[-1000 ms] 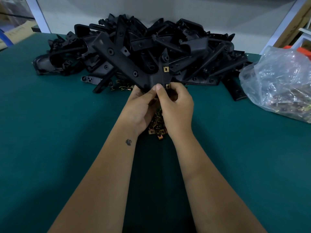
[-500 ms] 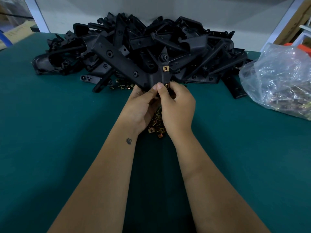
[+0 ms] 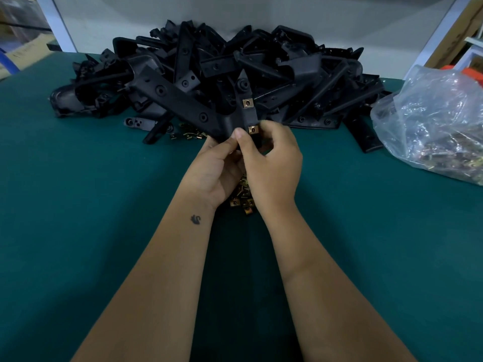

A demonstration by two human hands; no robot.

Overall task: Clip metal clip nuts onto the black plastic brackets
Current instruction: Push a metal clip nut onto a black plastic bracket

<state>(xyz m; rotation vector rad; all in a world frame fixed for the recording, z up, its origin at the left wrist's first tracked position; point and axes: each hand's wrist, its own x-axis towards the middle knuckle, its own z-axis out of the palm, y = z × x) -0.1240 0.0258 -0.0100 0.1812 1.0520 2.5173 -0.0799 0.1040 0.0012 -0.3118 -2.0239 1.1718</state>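
Two bare forearms reach forward over a teal table mat (image 3: 78, 205); the left forearm bears a small dark swan mark (image 3: 195, 219) near the wrist. Beneath the wrists lies a loose heap of brass-coloured clip nuts (image 3: 243, 198) on the mat. The left hand (image 3: 214, 171) grips the lower end of a V-shaped black plastic bracket (image 3: 183, 105) from below, fingers curled round it. The right hand (image 3: 271, 163) pinches the same end from the right side, thumb tip pressed against the bracket just beside a lower clip nut (image 3: 253, 130) seated on the bracket's short arm. An upper clip nut (image 3: 247, 102) sits farther up the same arm. The bracket's long arm slants up and to the left. A few more scattered clip nuts (image 3: 188, 134) lie on the mat just under it. Behind stands a large pile of black brackets (image 3: 274, 69) against the pale wall (image 3: 130, 17). At far right rests a clear plastic bag (image 3: 439, 121) holding more metal clips.
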